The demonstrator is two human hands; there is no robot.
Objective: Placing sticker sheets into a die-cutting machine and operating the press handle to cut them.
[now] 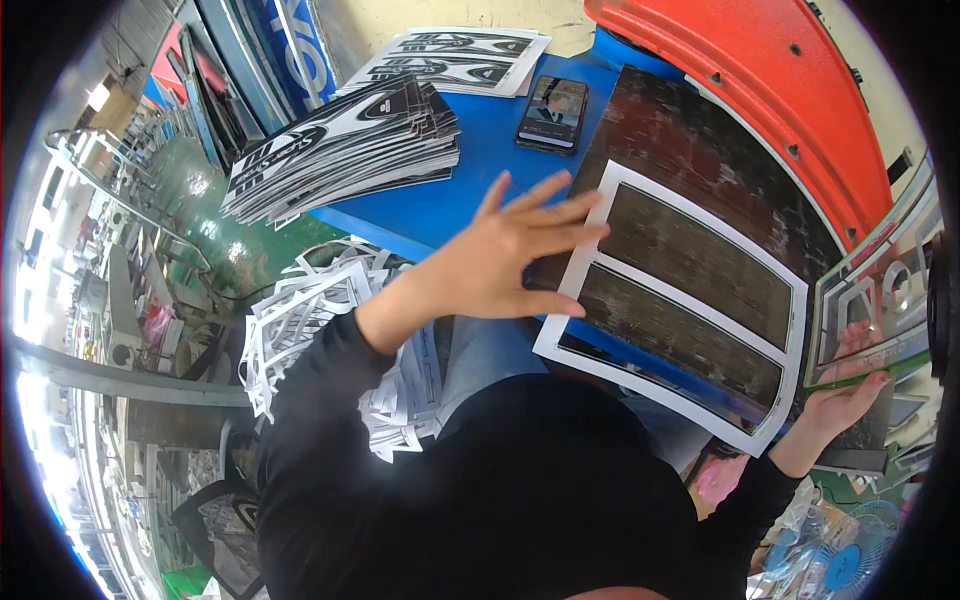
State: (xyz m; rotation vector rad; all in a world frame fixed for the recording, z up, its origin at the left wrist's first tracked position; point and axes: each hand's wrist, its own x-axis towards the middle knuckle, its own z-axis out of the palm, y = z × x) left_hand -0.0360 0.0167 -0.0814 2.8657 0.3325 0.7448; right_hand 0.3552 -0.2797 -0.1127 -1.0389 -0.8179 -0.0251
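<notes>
My left hand (510, 255), fingers spread, is over the left edge of a white paper sheet (679, 300) with two long cut-out windows. Whether its fingertips press on the paper, I cannot tell. The sheet lies on a worn dark board (697, 142), and its near edge extends over my lap. At the far right, my right hand (844, 409) grips the lower green edge of a clear panel (862, 300) with cut shapes or markings. The panel is tilted up, and fingers show through it.
A pile of black-and-white printed sheets (352, 154) and more prints (450, 60) rest on the blue table (480, 127). A phone (553, 114) lies nearby. Paper offcuts (315, 322) heap at my left. A red curved panel (772, 82) borders the back; a blue fan (844, 566) stands low right.
</notes>
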